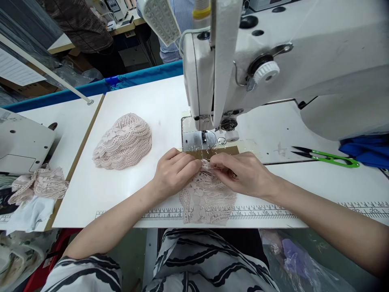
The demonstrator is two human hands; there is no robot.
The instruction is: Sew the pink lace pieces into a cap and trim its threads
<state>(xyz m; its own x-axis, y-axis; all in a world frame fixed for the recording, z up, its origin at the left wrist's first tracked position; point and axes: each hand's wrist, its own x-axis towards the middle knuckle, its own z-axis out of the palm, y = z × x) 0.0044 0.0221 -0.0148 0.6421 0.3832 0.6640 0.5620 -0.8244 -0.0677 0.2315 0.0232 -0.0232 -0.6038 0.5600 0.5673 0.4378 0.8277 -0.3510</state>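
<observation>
A pale pink lace piece [209, 198] lies on the white table in front of the sewing machine [200, 73]. Its upper edge is pinched between the fingers of my left hand [178, 170] and my right hand [243, 172]. Both hands are closed and rest close together, just in front of the metal needle plate [193, 140] and the presser foot [204, 138]. The lace hangs toward me across the printed ruler. To the left sits a stacked pile of similar pink lace [124, 142], apart from my hands.
Green-handled thread snips [331, 157] lie at right beside blue cloth [366, 150]. A second machine [22, 140] and more lace [45, 184] are at far left. A lamp [159, 18] hangs above. Beyond the blue edging [146, 77], parts of other people show.
</observation>
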